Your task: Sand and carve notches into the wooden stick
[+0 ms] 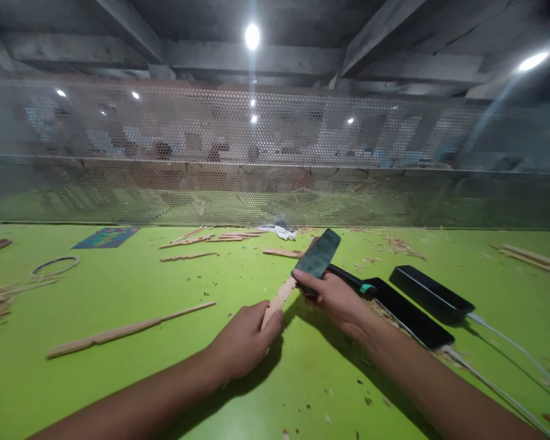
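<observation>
L hand point(247, 342) grips wood pc. point(278, 300), R hand point(334, 299) beyond it holds flat tool point(319, 253); pc. appears part-shaped, remainder unclear.

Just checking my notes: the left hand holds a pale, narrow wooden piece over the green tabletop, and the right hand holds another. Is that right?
Not quite: the head view shows the right hand holding a dark grey-green rectangular block. The left hand does hold a pale, narrow wooden piece over the green tabletop.
</observation>
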`<state>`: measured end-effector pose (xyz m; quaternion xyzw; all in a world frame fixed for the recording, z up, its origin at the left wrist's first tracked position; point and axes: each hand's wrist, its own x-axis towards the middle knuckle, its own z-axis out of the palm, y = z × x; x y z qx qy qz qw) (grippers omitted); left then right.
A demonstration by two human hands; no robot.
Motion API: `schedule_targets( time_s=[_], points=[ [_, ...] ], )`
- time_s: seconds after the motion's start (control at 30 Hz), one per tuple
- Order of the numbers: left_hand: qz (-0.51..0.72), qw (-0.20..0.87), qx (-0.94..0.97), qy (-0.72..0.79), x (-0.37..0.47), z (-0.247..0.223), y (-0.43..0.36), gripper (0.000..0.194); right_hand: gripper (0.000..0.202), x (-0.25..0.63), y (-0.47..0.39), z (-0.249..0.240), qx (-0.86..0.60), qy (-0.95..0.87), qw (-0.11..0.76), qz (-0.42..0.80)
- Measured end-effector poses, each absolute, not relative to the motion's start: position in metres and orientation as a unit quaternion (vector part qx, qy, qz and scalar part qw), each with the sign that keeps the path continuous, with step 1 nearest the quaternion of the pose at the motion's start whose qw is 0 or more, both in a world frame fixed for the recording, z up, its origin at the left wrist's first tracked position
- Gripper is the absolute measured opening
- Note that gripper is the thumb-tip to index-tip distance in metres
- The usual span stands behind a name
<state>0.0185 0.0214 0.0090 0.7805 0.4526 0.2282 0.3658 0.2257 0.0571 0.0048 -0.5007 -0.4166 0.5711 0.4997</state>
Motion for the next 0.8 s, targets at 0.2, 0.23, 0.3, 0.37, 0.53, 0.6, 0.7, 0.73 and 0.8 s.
schedule_targets(
  time_s=[0.2, 0.23, 0.3, 0.37, 0.53, 0.6, 0.7, 0.73, 0.8],
  points=[
    [0.228, 0.378, 0.778, 0.447, 0.016, 0.009, 0.022, 0.042, 0.049, 0.220, 0.053, 0.001, -0.492, -0.423, 0.481, 0.589],
    [0.230, 0.380, 0.778, 0.445, 0.016, 0.009, 0.022, 0.041, 0.050, 0.221, 0.054, 0.001, -0.494, -0.421, 0.487, 0.584],
    [0.233, 0.387, 0.777, 0.438, 0.015, 0.009, 0.021, 0.040, 0.051, 0.227, 0.059, 0.004, -0.500, -0.408, 0.511, 0.568],
    [0.235, 0.398, 0.777, 0.427, 0.014, 0.010, 0.021, 0.042, 0.052, 0.238, 0.067, 0.010, -0.508, -0.392, 0.538, 0.547],
    [0.239, 0.419, 0.780, 0.399, 0.013, 0.007, 0.020, 0.047, 0.052, 0.253, 0.078, 0.017, -0.511, -0.379, 0.557, 0.534],
    [0.242, 0.423, 0.778, 0.396, 0.013, 0.005, 0.021, 0.046, 0.054, 0.245, 0.074, 0.012, -0.511, -0.381, 0.544, 0.546],
    [0.251, 0.430, 0.771, 0.397, 0.014, 0.002, 0.023, 0.047, 0.058, 0.226, 0.061, 0.000, -0.503, -0.393, 0.505, 0.581],
    [0.255, 0.432, 0.769, 0.396, 0.014, 0.001, 0.023, 0.046, 0.058, 0.219, 0.056, -0.003, -0.498, -0.398, 0.490, 0.594],
    [0.262, 0.436, 0.767, 0.391, 0.015, 0.001, 0.023, 0.045, 0.057, 0.212, 0.050, -0.006, -0.488, -0.405, 0.473, 0.612]
  ],
)
